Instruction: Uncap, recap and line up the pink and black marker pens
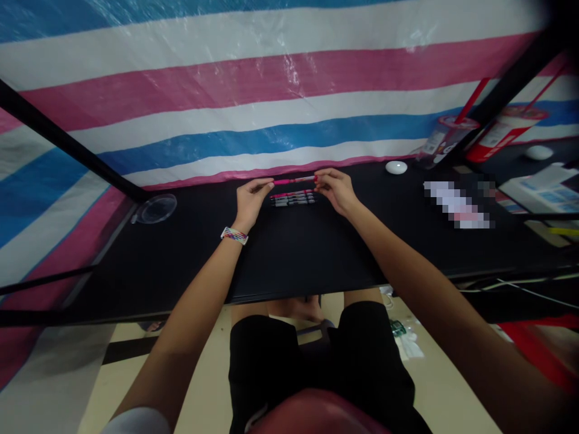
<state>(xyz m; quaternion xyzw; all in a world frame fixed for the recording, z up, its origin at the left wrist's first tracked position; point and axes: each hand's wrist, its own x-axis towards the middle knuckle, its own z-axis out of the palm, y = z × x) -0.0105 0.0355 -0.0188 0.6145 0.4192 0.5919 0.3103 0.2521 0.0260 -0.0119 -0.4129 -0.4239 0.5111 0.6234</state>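
A pink pen [294,180] is held level by its two ends, just beyond a row of pens. My left hand [251,202] pinches the pink end between thumb and fingers. The other end sits in the closed fingers of my right hand [335,190]. Several pens [292,199] lie side by side on the black table [307,253], close below the held one; the nearest to it looks pink, the others dark and clear. A patterned band circles my left wrist.
A clear round lid [156,208] lies at the left. Toward the right are a white rounded object [396,167], two cups with red straws [447,140] and a blurred-out paper [458,205]. Black frame poles [72,141] and a striped sheet [271,78] bound the table.
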